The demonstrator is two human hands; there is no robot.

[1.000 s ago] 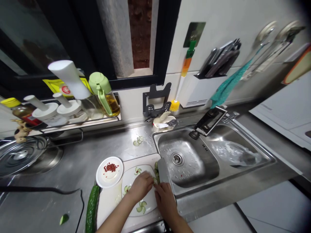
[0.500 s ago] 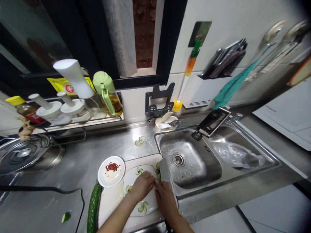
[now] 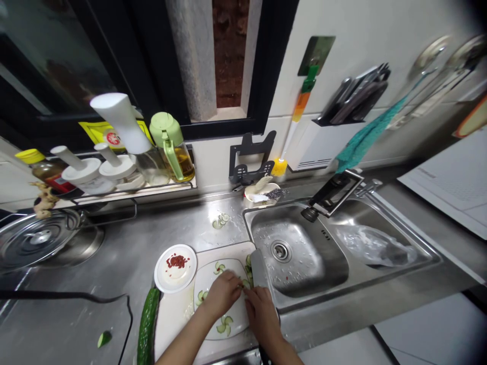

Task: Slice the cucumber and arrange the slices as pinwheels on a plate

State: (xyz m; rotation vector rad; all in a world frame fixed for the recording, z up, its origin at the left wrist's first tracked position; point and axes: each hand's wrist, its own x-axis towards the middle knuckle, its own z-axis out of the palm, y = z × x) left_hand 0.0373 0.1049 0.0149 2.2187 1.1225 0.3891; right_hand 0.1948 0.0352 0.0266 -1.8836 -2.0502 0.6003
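A white square plate [image 3: 213, 332] lies on the cutting board [image 3: 167, 324], with thin cucumber slices [image 3: 224, 325] fanned into pinwheels, some with red bits at the centre. My left hand [image 3: 224, 291] is over its right half, thumb and fingers pinched together. Close against it, my right hand [image 3: 262, 309] has curled fingers at the plate's right edge. Their fingertips meet over green slices there; what each pinches is too small to make out. Beside them lie more cucumber pieces [image 3: 249, 266] along a knife blade [image 3: 259, 268], partly under my right hand.
A small white plate [image 3: 163, 279] of chopped red bits stands at the board's upper left. A whole cucumber [image 3: 147, 324] lies along the left side. The sink [image 3: 304, 263] is to the right; a seasoning shelf [image 3: 152, 188] runs along the back.
The view has shifted slightly. My hands stay over the same spot at the plate's right edge, with only small finger movements.
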